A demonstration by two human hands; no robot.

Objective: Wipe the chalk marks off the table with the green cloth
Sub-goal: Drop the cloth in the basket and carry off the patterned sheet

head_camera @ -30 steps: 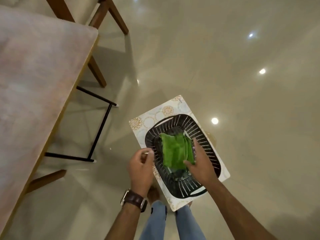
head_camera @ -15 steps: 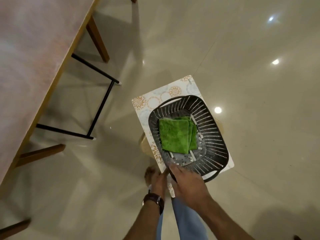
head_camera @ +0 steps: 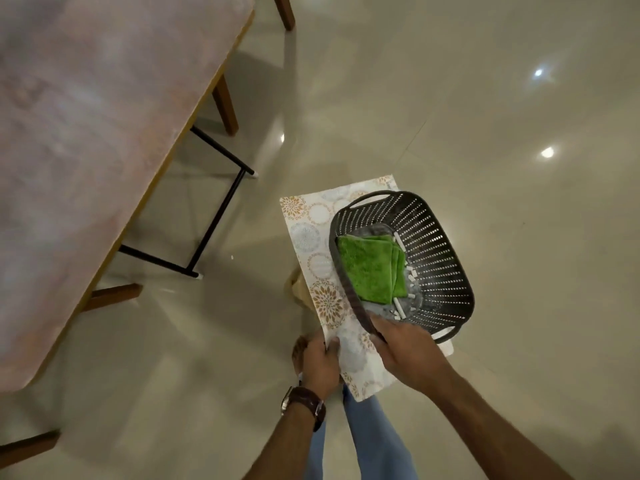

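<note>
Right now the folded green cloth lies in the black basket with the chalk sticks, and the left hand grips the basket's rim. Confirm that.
Not quite. The head view shows the right hand gripping the black basket rim; the left hand holds the patterned board's edge. The green cloth does lie inside with the chalk sticks.

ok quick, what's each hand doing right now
Left hand: closed on the near edge of the patterned board.
Right hand: closed on the near rim of the black basket.

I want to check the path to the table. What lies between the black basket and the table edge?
In the head view, part of the patterned board under the basket, then bare floor crossed by black metal bars below the table.
</note>
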